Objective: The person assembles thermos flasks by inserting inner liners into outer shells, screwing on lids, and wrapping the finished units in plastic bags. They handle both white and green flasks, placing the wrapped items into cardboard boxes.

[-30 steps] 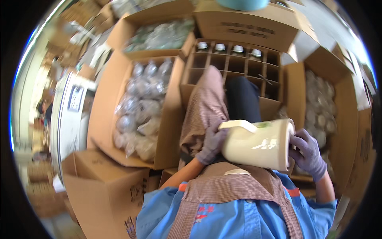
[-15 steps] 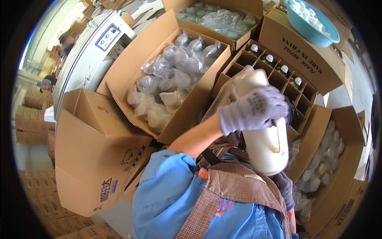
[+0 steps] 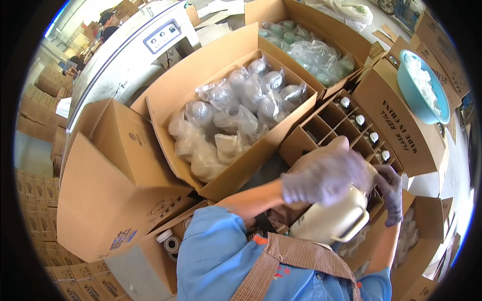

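A cream vacuum jug (image 3: 329, 220) with a loop handle lies tilted in front of my chest, a metal ring showing near its far end. My left hand (image 3: 326, 178), in a grey glove, is over the jug's upper side. Motion smears its fingers, so its hold is unclear. At the jug's far end, my right hand (image 3: 389, 193), also gloved, has its fingers curled against the beige top part. Just beyond is a divided carton (image 3: 296, 143) with several white-capped silvery flask refills (image 3: 359, 120) standing in one row of its cells.
Left of it, an open carton (image 3: 241, 173) holds several bagged clear pieces. Behind stands another carton (image 3: 346, 25) of bagged greenish pieces. A blue basin (image 3: 409, 93) of white parts rests on a closed box. Tall open cartons (image 3: 100, 200) flank me; a machine panel (image 3: 162, 36) is far left.
The jug has swung from near upright to tilted and lower, its handle now toward me. My right hand has risen from below the jug to its far end. My left hand has shifted along it.
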The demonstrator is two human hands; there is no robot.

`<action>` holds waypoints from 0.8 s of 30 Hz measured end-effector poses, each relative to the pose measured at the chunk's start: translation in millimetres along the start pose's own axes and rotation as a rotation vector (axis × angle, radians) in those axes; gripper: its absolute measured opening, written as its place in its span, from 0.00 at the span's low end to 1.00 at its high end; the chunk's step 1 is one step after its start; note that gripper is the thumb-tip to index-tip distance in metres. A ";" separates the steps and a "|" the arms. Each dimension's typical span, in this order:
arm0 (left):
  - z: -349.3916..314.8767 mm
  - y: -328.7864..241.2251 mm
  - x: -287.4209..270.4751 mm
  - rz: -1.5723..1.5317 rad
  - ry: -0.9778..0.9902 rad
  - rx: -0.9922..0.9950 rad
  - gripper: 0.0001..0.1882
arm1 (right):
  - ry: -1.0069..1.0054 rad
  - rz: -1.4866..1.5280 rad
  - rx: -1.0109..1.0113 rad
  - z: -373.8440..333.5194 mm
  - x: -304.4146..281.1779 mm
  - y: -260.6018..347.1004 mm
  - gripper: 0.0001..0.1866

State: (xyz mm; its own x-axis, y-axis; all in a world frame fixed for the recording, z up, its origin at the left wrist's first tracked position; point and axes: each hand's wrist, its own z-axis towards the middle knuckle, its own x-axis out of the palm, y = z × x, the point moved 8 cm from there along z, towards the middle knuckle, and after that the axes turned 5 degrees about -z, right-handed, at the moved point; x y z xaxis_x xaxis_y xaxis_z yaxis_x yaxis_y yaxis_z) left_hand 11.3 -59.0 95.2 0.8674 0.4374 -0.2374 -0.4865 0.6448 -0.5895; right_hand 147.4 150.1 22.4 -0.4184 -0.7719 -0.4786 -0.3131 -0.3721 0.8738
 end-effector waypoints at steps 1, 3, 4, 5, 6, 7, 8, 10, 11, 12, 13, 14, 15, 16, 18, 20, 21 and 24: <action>-12.3 17.4 -39.6 0.487 -0.075 0.030 0.20 | -0.019 -0.023 0.001 1.7 0.7 2.0 0.14; -68.9 108.4 -156.4 0.541 -0.343 -0.587 0.24 | -0.045 -0.094 -0.006 5.1 5.5 24.7 0.13; -122.4 149.1 -218.2 0.748 -0.425 -0.715 0.24 | -0.053 -0.105 -0.006 9.0 8.5 33.1 0.12; -171.5 170.4 -266.6 0.603 -0.624 -0.896 0.26 | -0.050 -0.172 0.001 11.9 8.1 40.6 0.11; -231.8 186.8 -319.9 1.001 -0.534 -1.203 0.28 | -0.040 -0.236 0.003 15.1 8.6 48.1 0.10; -305.7 201.7 -368.3 1.027 -0.620 -1.251 0.27 | -0.044 -0.260 -0.019 19.0 9.7 53.2 0.09; -333.0 216.5 -387.3 1.382 -0.497 -1.519 0.23 | -0.062 -0.277 0.017 19.3 7.1 58.5 0.10; -409.1 216.6 -428.9 1.330 -0.625 -1.354 0.20 | -0.060 -0.296 0.030 25.0 4.8 58.6 0.12; -468.3 216.7 -443.2 0.978 -0.770 -1.600 0.18 | -0.051 -0.305 0.024 30.1 4.1 58.4 0.12; -523.4 199.6 -452.6 0.714 -0.895 -1.832 0.16 | -0.029 -0.305 0.011 35.7 3.7 56.8 0.12; -516.7 217.5 -441.6 0.564 -0.837 -1.833 0.16 | -0.047 -0.340 0.031 34.3 0.6 57.2 0.13; -485.0 231.1 -432.3 0.457 -0.753 -1.736 0.17 | -0.044 -0.347 0.067 32.3 -2.0 57.6 0.13; -446.7 232.2 -424.5 0.353 -0.667 -1.644 0.17 | -0.032 -0.346 0.099 32.4 -4.8 58.9 0.13; -400.0 222.2 -418.0 0.266 -0.577 -1.556 0.18 | -0.016 -0.330 0.120 35.0 -7.6 59.3 0.13; -293.4 184.2 -393.5 0.175 -0.389 -1.413 0.19 | 0.111 -0.274 0.155 48.4 -18.4 55.4 0.11; -189.7 141.3 -347.8 0.145 -0.226 -1.317 0.19 | 0.120 -0.306 0.086 86.1 -12.8 75.5 0.11; -146.1 132.3 -322.3 0.074 -0.196 -1.225 0.20 | 0.123 -0.290 -0.003 106.0 -3.9 82.5 0.13; -35.5 121.0 -240.2 -0.262 -0.025 -0.946 0.25 | 0.320 -0.433 -0.322 160.3 66.6 135.6 0.35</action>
State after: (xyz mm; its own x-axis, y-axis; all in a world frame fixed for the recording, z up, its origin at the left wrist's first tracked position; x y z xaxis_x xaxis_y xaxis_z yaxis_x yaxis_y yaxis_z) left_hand -252.2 -108.3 53.5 0.9280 0.3727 -0.0010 0.0151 -0.0403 -0.9991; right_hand -59.5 130.8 95.2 -0.0197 -0.6142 -0.7889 -0.1035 -0.7835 0.6127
